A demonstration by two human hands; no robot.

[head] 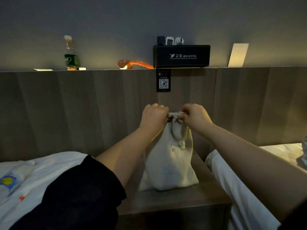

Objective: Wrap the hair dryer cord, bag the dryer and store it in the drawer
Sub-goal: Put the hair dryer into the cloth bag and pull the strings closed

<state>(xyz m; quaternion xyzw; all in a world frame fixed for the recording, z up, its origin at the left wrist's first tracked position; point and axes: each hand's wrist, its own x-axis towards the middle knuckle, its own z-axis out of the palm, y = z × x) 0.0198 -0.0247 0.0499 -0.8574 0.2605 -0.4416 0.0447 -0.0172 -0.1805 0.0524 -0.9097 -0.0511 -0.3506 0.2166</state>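
Pinching the gathered neck [174, 115] of the cloth bag [167, 166], the left grip [153, 117] and the right grip [195, 117] curl their fingers tight on it, one at each side, in the head view. The bag stands just below them on the wooden surface [182, 201]. The dryer is hidden, probably inside the bag. A knotted drawstring [181, 144] hangs loose under the right grip. An uneven pull could tip the bag sideways, or the neck could reopen on release.
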